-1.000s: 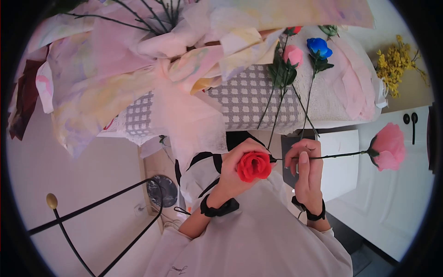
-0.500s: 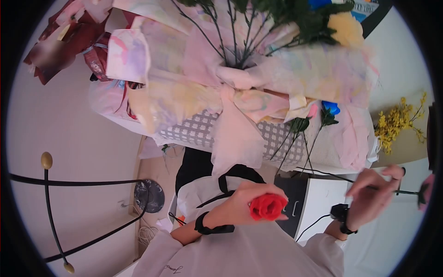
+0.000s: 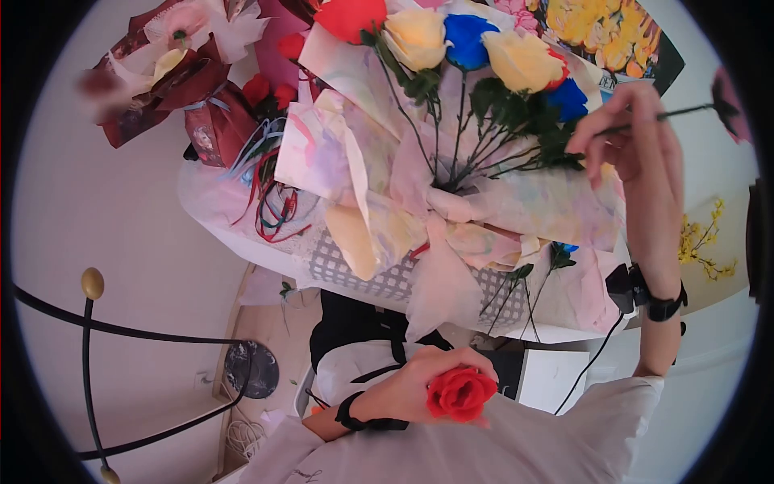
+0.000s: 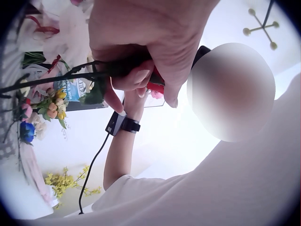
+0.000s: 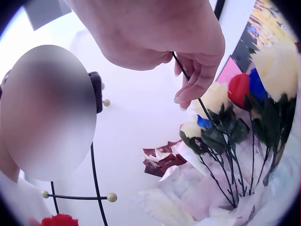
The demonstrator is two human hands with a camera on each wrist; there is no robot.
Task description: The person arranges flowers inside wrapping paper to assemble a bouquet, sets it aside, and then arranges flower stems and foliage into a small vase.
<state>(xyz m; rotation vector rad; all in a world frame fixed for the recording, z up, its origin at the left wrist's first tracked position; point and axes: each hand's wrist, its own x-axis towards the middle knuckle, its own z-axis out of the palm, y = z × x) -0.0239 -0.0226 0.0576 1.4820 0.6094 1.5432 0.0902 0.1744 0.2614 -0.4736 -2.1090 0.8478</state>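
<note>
My left hand (image 3: 443,379) grips a red rose (image 3: 461,394) just below its bloom, near my chest; its dark stem (image 4: 51,81) runs out of the fist in the left wrist view. My right hand (image 3: 645,153), raised at the bouquet's right side, pinches the stem of a pink rose (image 3: 732,105). In the right wrist view that stem (image 5: 181,66) passes between thumb and fingers toward the bouquet's leaves. Cream, blue and red roses (image 3: 466,42) stand fanned out in pastel wrapping paper (image 3: 363,153). Whether the pink rose's stem touches the bouquet, I cannot tell.
A maroon-wrapped bouquet (image 3: 216,121) lies at the back left, with ribbons (image 3: 274,206) beside it. More loose flowers (image 3: 520,274) lie on the checked cloth (image 3: 347,262). A black rack (image 3: 161,332) stands at left; yellow flowers (image 3: 705,242) are at right.
My right hand has carried the pink rose rightward, then up beside the bouquet, away from my left hand. The left hand still holds the red rose. The head view now shows more of the bouquet.
</note>
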